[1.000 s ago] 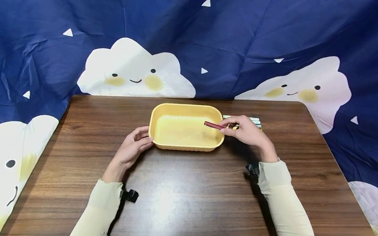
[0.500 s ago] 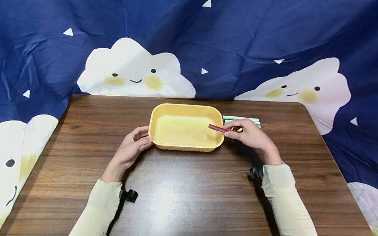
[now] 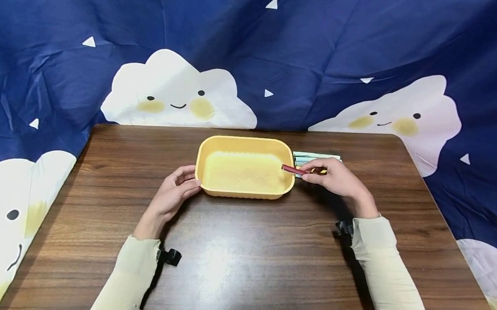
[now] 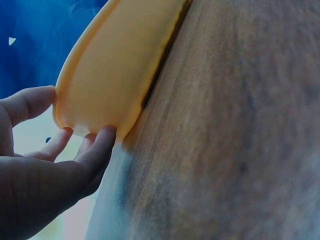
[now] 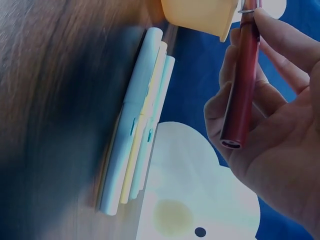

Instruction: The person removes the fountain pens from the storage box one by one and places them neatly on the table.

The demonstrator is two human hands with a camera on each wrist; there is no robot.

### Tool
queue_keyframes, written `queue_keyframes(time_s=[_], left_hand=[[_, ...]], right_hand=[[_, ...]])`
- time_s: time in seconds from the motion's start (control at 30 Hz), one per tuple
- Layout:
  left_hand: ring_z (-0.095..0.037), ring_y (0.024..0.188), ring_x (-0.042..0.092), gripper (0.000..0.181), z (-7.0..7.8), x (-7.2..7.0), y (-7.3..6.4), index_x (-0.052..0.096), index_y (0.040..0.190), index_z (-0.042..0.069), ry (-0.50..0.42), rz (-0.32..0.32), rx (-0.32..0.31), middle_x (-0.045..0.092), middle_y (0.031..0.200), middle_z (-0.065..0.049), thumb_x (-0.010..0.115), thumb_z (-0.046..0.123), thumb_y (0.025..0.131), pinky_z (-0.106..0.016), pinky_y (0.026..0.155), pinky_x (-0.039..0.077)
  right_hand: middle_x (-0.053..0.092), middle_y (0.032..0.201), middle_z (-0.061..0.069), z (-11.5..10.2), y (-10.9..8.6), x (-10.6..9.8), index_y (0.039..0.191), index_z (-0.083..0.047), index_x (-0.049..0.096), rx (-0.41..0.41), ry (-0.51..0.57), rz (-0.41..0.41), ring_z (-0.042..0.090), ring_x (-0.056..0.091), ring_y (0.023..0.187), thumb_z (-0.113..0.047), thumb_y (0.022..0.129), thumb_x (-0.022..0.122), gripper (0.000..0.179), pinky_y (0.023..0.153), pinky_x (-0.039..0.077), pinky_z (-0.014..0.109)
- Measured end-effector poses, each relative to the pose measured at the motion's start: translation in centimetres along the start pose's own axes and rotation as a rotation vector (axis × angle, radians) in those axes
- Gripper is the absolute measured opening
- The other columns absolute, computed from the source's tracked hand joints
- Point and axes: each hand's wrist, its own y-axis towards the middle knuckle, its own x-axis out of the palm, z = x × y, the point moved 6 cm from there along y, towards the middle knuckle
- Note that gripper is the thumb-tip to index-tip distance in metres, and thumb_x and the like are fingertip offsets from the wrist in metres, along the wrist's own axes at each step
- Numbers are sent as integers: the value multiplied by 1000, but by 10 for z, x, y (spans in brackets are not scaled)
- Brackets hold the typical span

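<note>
In the head view a shallow yellow box (image 3: 244,171) stands near the table's far edge. My left hand (image 3: 174,193) touches its left end, and in the left wrist view the thumb and fingertips rest against the box (image 4: 112,65) from outside. My right hand (image 3: 336,177) pinches a dark red pen (image 3: 293,169) over the box's right end. The right wrist view shows this pen (image 5: 243,90) held between thumb and fingers, its far end hidden. Several pale pens lie side by side right of the box, among them a light blue pen (image 5: 132,125) and a yellow pen (image 5: 132,170).
The brown wooden table (image 3: 231,260) extends in front of the box and to both sides. A dark blue cloth (image 3: 223,26) with white clouds hangs behind it.
My right hand has shifted right and slightly toward me with the red pen, drawing back from above the box. My left hand and the box look unmoved.
</note>
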Motion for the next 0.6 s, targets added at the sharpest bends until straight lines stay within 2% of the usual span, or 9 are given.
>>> queue_keyframes(time_s=[0.3, 0.43, 0.6], left_hand=[[-21, 108, 56, 55, 1, 0, 0, 35, 146, -11, 6, -1, 2, 44, 130, -21, 57, -10, 96, -25, 93, 55], [-21, 107, 57, 55, 1, 0, 0, 35, 146, -11, 9, -8, 8, 44, 131, -22, 57, -10, 96, -24, 93, 54], [-20, 106, 58, 55, 0, 0, 0, 35, 146, -12, 3, -9, 8, 42, 133, -24, 57, -11, 95, -24, 92, 55]], right_hand=[[67, 80, 3, 6, -3, -3, 102, -4, 78, 18, 2, 9, 15, 54, 71, -6, 90, 76, 12, 59, 45, 23], [67, 81, 5, 8, -7, -5, 103, -2, 77, 35, 18, 9, 14, 56, 73, -5, 90, 76, 13, 62, 47, 22], [70, 86, 6, 16, -14, -10, 103, -3, 77, 69, -12, 34, 14, 57, 78, -7, 91, 76, 13, 67, 48, 22]])
